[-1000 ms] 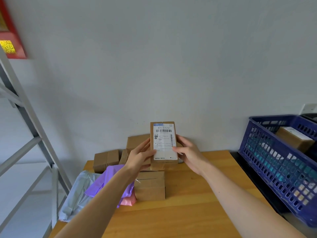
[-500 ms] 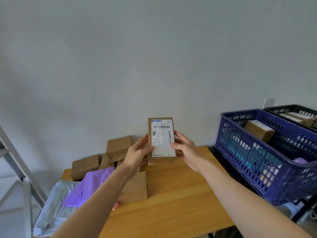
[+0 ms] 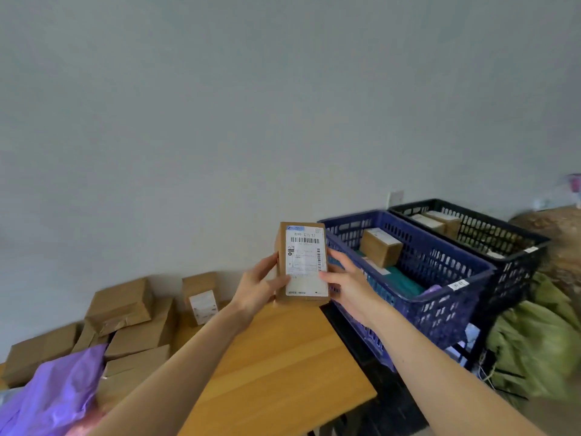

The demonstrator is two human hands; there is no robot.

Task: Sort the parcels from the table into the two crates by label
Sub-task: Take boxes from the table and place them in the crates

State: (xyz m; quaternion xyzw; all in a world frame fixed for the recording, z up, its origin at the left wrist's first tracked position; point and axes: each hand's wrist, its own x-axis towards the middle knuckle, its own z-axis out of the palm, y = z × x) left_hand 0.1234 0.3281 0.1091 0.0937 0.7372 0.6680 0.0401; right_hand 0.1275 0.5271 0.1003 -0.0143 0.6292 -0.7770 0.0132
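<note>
A small brown cardboard parcel (image 3: 303, 262) with a white barcode label facing me is held upright above the far right corner of the wooden table (image 3: 283, 366). My left hand (image 3: 259, 286) grips its left side and my right hand (image 3: 345, 283) grips its right side. Just right of the parcel stands a blue crate (image 3: 440, 297) with a brown box (image 3: 379, 247) and flat packets inside. Behind it is a black crate (image 3: 509, 247) holding labelled boxes (image 3: 435, 220).
Several brown boxes (image 3: 125, 313) are piled at the table's left and back, one standing with a white label (image 3: 201, 297). A purple mailer bag (image 3: 59, 394) lies at the front left. Green bags (image 3: 540, 344) sit on the floor right of the crates. A wall rises behind.
My view has swung to the right, bringing both crates into sight. The parcel, still in both hands, has moved right toward the blue crate.
</note>
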